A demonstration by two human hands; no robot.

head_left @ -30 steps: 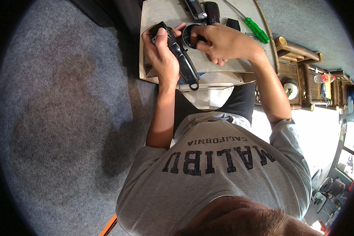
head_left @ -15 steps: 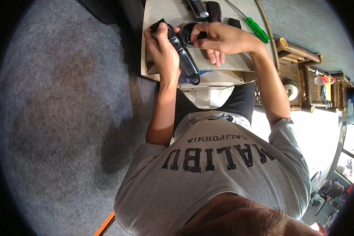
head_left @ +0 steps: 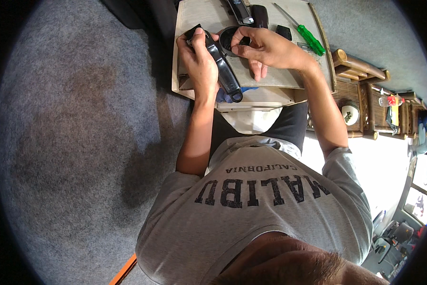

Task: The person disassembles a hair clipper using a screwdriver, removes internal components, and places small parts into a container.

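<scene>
Wrapped in my left hand is a glossy black hair clipper, its blade end by my thumb and its hanging loop toward me. Just right of it, a round black dish rests on the wooden tabletop. My right hand reaches over the dish with thumb and forefinger brought together inside its rim. Whatever may be between those fingertips is too small or hidden to make out. The other right fingers curl below, near the tabletop.
A green-handled screwdriver lies at the tabletop's right. Another clipper, a dark oblong object and a small black piece lie at the back. An open drawer sits below the tabletop. Bamboo furniture stands to the right.
My right thumb and forefinger have drawn closer together over the dish. The left hand keeps its hold on the clipper. The whole view has shifted slightly.
</scene>
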